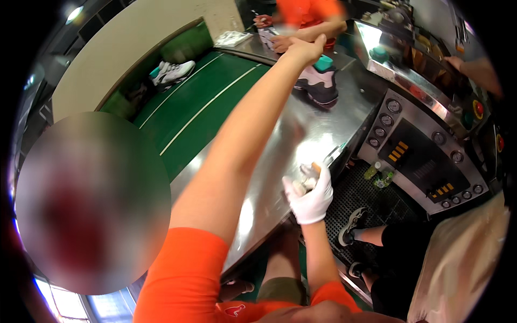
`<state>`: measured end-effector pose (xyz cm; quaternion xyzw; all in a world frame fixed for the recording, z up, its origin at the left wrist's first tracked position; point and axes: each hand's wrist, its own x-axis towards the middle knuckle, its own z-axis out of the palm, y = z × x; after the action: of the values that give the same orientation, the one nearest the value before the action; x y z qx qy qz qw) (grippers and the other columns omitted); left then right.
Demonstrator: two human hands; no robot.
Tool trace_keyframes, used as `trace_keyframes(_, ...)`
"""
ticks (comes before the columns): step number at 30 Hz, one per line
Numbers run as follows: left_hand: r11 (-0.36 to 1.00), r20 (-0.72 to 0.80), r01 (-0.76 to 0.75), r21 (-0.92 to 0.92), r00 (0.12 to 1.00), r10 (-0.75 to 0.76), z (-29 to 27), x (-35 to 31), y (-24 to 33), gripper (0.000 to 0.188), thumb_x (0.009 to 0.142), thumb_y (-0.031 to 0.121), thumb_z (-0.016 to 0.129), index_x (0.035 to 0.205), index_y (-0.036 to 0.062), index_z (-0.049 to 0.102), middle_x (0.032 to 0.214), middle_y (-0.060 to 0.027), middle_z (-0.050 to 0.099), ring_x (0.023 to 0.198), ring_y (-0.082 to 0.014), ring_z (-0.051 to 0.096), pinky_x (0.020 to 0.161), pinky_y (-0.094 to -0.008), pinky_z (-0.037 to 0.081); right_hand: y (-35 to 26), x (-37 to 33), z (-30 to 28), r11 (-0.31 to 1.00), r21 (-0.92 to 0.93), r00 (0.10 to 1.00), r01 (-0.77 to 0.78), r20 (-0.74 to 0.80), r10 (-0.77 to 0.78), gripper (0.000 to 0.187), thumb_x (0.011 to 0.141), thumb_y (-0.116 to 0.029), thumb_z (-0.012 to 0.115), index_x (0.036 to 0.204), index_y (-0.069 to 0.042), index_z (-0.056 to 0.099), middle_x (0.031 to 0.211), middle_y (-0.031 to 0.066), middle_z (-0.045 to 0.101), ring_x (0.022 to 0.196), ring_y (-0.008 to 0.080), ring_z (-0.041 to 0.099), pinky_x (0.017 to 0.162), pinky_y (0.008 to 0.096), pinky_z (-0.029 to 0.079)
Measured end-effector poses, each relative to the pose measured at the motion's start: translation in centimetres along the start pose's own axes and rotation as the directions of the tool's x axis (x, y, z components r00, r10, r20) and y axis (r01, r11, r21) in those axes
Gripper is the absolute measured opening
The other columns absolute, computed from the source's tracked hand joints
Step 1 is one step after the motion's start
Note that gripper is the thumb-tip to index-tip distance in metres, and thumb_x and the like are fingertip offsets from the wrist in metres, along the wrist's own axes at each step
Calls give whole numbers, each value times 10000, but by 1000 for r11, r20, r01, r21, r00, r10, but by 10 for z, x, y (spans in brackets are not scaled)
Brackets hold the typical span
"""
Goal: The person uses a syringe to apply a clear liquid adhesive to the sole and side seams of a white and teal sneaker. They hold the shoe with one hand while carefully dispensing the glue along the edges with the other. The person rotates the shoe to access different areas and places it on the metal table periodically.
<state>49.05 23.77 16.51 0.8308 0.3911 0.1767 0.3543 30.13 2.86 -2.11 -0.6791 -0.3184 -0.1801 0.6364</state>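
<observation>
My bare left arm stretches far across the steel table (280, 140). My left hand (306, 49) is closed at the top of a grey and white sneaker (319, 85) with a teal lining, which stands on the table. My right hand (311, 195), in a white glove, rests at the table's near edge. It grips a small whitish wad with an orange tip (311, 173); what it is I cannot make out.
A green conveyor belt (199, 107) runs along the left with another white sneaker (172, 72) on it. A person in an orange shirt (309, 13) works at the table's far end. At right stands a steel machine with dials (414, 151). Another person's legs (377, 237) stand on a black mat.
</observation>
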Motion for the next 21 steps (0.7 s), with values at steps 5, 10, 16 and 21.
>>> trace_keyframes(5,981,-37,-177,83,983,181,61,61,-21,982,751,468,669,1405,-48,149,1273,-266,547,1158,-372,560,959,-445,459,20,4,-10,991,2,991,131,11,-131,792,658,-247,879,1263,27,448,947,155,625,773,289,676,659,351,551)
trace_keyframes(10,754,45,16,-657,999,18,0,-23,-61,406,791,97,636,1172,-35,583,1046,-213,628,809,-366,672,553,-521,583,23,2,-8,997,24,997,72,7,-72,767,659,-197,869,1266,27,456,998,167,615,838,287,684,665,332,561)
trace_keyframes(16,708,-67,6,-706,995,-75,-151,-178,-163,245,669,-39,627,909,3,599,792,-102,611,642,-232,620,528,-363,519,-3,2,-42,932,292,959,-212,247,141,729,670,-18,826,1284,-11,432,1069,118,579,867,164,635,742,259,531)
trace_keyframes(21,922,-305,-184,-340,949,77,-290,-360,-205,615,657,-46,589,1263,52,552,871,-83,612,701,-151,594,662,-270,498,-94,-47,-99,601,519,724,-608,674,150,725,658,96,739,1285,-57,409,1045,78,513,825,127,576,767,267,510)
